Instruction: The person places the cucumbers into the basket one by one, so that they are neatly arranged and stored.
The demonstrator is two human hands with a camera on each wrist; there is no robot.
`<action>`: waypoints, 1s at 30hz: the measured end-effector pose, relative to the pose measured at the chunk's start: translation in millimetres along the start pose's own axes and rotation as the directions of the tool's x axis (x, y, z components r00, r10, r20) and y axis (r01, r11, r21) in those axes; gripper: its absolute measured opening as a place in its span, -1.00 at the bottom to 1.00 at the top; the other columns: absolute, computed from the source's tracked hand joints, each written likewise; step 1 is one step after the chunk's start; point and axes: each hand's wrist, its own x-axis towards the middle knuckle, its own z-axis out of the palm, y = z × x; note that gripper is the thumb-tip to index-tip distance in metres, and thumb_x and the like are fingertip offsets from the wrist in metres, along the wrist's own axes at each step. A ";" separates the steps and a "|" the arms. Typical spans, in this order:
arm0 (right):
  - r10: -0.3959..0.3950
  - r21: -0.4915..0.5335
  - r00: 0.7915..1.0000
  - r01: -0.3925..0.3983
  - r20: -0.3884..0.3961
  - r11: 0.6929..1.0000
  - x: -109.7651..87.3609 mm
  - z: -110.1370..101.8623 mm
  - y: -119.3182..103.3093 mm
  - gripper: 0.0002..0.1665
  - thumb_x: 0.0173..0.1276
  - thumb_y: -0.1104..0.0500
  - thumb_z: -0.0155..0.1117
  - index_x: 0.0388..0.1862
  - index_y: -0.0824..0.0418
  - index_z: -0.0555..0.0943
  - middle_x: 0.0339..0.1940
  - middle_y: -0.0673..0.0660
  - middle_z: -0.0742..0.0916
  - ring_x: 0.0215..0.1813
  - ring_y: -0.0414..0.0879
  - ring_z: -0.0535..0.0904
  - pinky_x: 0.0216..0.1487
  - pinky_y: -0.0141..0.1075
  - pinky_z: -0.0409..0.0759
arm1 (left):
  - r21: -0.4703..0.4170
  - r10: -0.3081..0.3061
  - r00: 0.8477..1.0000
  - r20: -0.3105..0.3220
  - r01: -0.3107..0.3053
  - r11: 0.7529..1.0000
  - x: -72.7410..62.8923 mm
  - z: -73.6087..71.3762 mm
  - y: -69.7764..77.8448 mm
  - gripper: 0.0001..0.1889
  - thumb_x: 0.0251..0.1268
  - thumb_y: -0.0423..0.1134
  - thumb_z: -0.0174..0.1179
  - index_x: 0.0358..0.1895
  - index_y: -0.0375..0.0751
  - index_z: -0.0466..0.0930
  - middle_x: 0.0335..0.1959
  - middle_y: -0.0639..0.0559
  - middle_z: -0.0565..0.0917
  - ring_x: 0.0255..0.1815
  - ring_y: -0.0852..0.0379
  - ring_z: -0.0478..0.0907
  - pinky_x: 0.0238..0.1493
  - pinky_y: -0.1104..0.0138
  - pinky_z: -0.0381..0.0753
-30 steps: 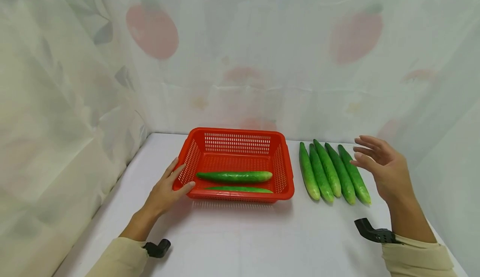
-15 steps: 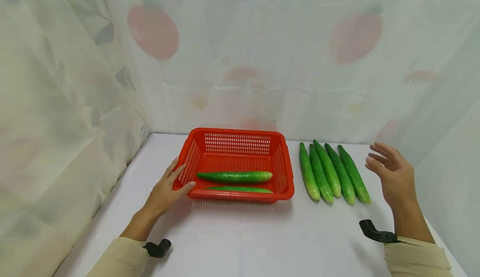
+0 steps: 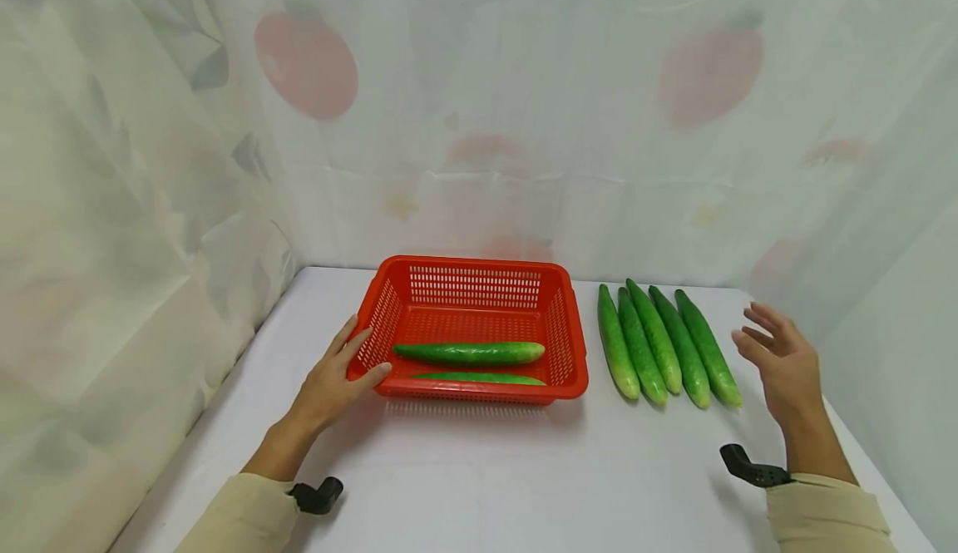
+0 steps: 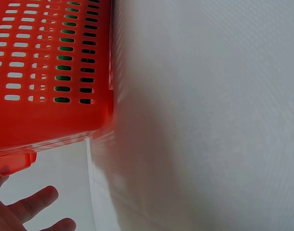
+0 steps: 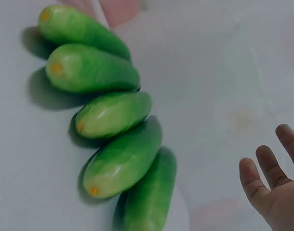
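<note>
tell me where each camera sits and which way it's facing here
Head: worn on the head, looking forward and down at the white table; shows both forearms, the left hand on the red basket and the right hand raised beside five cucumbers.
Left wrist: low by the basket's corner; fingertips show.
Right wrist: above the cucumbers' ends; spread fingers show.
Shared: head and left wrist see the basket; head and right wrist see the cucumbers.
</note>
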 end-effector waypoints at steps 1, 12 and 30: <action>0.015 -0.002 1.000 -0.015 0.003 1.000 -0.5 -2.0 3.5 -0.36 0.33 0.42 0.25 0.37 0.14 0.42 0.16 -0.01 0.52 0.08 -0.24 0.47 -0.09 -0.57 0.49 | 0.000 0.001 1.000 -0.001 -0.001 1.000 0.0 0.0 0.0 -0.15 0.22 0.28 0.17 0.47 -0.13 0.23 0.55 0.09 -0.03 0.39 -0.28 0.16 0.15 -0.28 0.24; 0.121 -0.055 0.993 -0.120 0.009 0.991 -1.8 -18.5 32.8 -0.30 0.37 0.30 0.26 0.46 0.04 0.32 0.26 0.05 0.42 0.12 -0.27 0.41 -0.10 -0.61 0.46 | -0.001 0.009 1.000 -0.004 -0.009 1.000 0.1 0.0 -0.3 -0.16 0.23 0.27 0.17 0.46 -0.14 0.24 0.55 0.07 -0.02 0.39 -0.28 0.17 0.14 -0.28 0.25; 0.378 -0.356 0.922 -0.384 -0.089 0.852 -7.2 -24.0 67.2 -0.20 0.39 -0.10 0.22 0.54 -0.13 0.16 0.52 0.14 0.21 0.46 0.16 0.12 0.26 -0.26 0.30 | -0.006 0.009 1.000 -0.005 -0.009 1.000 -0.3 0.3 -1.0 -0.17 0.24 0.26 0.17 0.46 -0.14 0.24 0.55 0.06 -0.02 0.39 -0.28 0.15 0.14 -0.28 0.24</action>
